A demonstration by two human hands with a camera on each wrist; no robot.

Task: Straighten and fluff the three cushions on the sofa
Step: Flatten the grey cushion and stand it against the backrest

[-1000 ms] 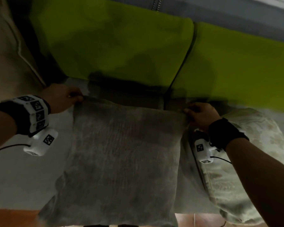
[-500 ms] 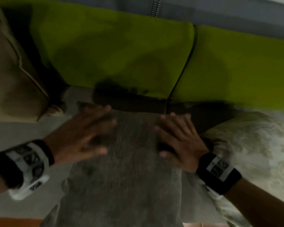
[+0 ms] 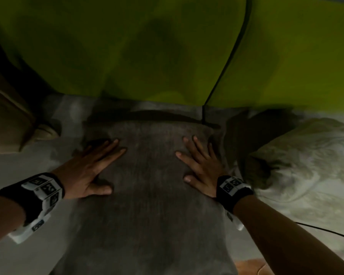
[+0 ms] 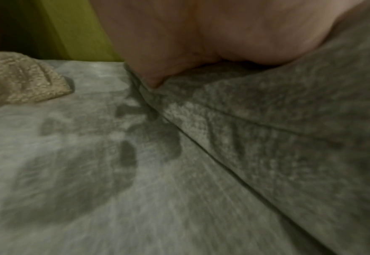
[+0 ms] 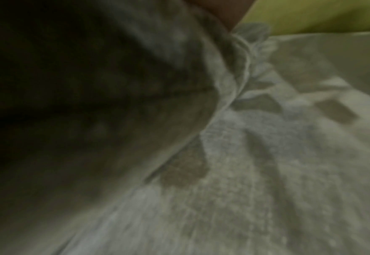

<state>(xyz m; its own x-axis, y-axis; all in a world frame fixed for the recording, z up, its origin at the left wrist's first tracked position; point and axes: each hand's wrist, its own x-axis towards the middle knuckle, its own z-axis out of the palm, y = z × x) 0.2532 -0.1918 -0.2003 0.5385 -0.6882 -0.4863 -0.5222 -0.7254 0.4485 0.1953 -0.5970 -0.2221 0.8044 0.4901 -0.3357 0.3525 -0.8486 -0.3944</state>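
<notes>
Scene: I watched a person bend over a sofa seat, its grey cover mottled with darker patches, under dim light.
Grey cushion: the grey cushion lay flat on the seat, its far edge close to the lime-green back cushions (I saw a thin dark gap between them).
Left hand: the left hand lay palm down near the cushion's far left corner, fingers straight and together, thumb out to the side, holding nothing; in the left wrist view the heel of the palm sank into the fabric.
Right hand: the right hand lay flat near the far right corner, fingers straight and spread, gripping nothing; the right wrist view was mostly dark and blurred.
Patterned cushion: a pale patterned cushion lay just beside the grey one on the right, touching its edge as far as I could tell.
Tan cushion: a tan cushion leaned at the far left, apart from the grey one.
Wrists: both wore black bands with marker tags.
</notes>
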